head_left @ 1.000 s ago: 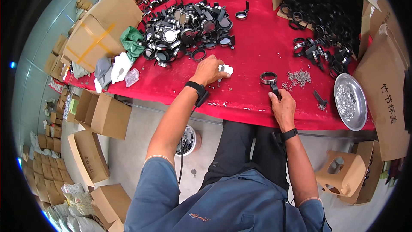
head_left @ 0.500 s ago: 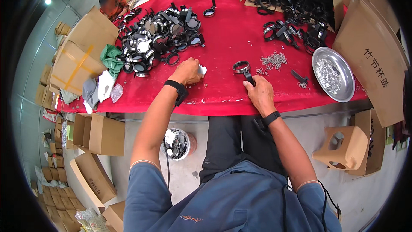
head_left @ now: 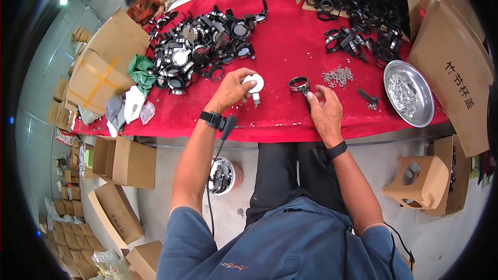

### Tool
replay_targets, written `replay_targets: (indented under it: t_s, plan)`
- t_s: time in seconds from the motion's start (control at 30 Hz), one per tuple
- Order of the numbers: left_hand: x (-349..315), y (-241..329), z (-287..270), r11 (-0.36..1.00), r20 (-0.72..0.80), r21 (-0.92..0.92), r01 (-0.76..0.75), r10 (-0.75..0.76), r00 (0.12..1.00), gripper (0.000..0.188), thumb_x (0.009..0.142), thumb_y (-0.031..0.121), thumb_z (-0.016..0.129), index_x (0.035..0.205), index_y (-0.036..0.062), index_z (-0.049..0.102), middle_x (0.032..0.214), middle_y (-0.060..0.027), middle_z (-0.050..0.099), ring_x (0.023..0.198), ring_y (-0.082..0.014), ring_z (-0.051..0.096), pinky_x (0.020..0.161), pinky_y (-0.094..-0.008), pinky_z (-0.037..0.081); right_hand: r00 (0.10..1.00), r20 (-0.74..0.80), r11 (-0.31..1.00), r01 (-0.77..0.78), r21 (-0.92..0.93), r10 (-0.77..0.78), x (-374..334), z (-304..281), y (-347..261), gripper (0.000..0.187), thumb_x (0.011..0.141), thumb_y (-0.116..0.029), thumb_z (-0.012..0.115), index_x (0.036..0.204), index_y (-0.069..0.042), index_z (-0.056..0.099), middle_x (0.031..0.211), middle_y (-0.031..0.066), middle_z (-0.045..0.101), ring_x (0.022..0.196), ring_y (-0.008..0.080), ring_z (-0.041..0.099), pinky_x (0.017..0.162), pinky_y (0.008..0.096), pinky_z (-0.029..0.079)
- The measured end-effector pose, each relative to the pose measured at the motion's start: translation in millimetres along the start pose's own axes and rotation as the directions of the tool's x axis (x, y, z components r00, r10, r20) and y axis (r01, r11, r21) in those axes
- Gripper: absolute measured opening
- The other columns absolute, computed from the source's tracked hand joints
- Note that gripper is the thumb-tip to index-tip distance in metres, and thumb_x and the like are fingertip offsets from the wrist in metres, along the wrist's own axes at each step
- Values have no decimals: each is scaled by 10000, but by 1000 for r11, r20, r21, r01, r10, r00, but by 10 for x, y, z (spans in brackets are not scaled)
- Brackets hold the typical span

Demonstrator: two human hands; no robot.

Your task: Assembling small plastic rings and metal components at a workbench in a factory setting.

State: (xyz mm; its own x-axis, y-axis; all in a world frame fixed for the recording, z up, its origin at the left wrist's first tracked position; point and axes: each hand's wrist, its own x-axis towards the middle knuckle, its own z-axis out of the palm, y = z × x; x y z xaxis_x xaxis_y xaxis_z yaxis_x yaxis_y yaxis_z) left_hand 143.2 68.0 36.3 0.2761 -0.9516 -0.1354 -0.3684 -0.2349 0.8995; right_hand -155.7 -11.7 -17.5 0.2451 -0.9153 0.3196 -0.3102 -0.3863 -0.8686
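While the left hand (head_left: 234, 89) pinches a white disc with a short stem (head_left: 257, 81), the right hand (head_left: 327, 113) grasps a black-rimmed ring (head_left: 299, 84) by its handle, so the ring sits between the 2 hands, just off the right fingertips. Whether it rests on the red cloth (head_left: 280, 116) I cannot tell. Good handling here probably means keeping the left grip light and near the disc's edge, holding the ring steady and level, and not brushing the loose metal links (head_left: 338, 76) just beyond the right hand.
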Motion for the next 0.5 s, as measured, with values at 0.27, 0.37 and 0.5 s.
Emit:
replay_targets:
  t_s: [0.27, 0.37, 0.5]
  plan:
    - [-39, 184, 689, 836, 74, -538, -110, 177, 981, 206, 1129, 127, 648, 1302, 51, 566, 1127, -133, 759, 927, -207, 796, 735, -326, 687, 783, 575, 512, -603, 612, 235, -3, 93, -233, 307, 1128, -232, 692, 1285, 27, 744, 1060, 80, 781, 921, 139, 748, 785, 282, 623]
    - [-9, 123, 831, 824, 98, -549, -141, 231, 968, 169, 1130, 98, 635, 1281, 55, 572, 1167, -137, 758, 1052, -233, 788, 853, -350, 686, 774, 552, 438, -632, 639, 310, -15, -12, -176, 291, 1110, -203, 716, 1287, 27, 741, 1072, 78, 778, 923, 142, 746, 791, 281, 625]
    - [46, 46, 993, 800, 80, -556, -223, 319, 944, 213, 1107, 68, 650, 1314, 57, 597, 1232, -106, 750, 1140, -208, 754, 908, -359, 663, 785, 508, 437, -619, 652, 355, 11, -113, -46, 275, 1066, -119, 758, 1295, 32, 735, 1056, 81, 777, 893, 141, 741, 785, 276, 629]
